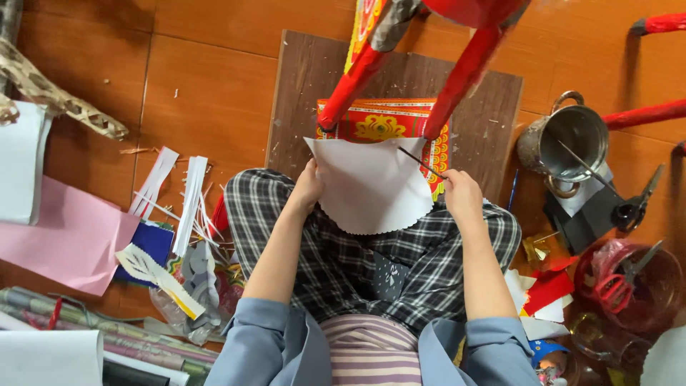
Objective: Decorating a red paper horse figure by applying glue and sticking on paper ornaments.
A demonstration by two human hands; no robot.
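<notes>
Paper work on the floor, center frame

My left hand pinches the left edge of the white scalloped paper, held over my knees; right hand is closed on a thin dark stick w/ its tip on the sheet's upper right. Risk, imo: paper is limp & unsupported, so hard pressure from the stick could tear or crease it. Metal pot & scissors sit at right.

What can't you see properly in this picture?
All in the head view:
- Red frame: its top is cut off by the picture's upper edge.
- Patterned red sheet: its lower part is hidden behind the white paper.
- Thin stick in the right hand: too thin to tell what it is.
- Left hand: fingertips hidden behind the paper's edge.
</notes>
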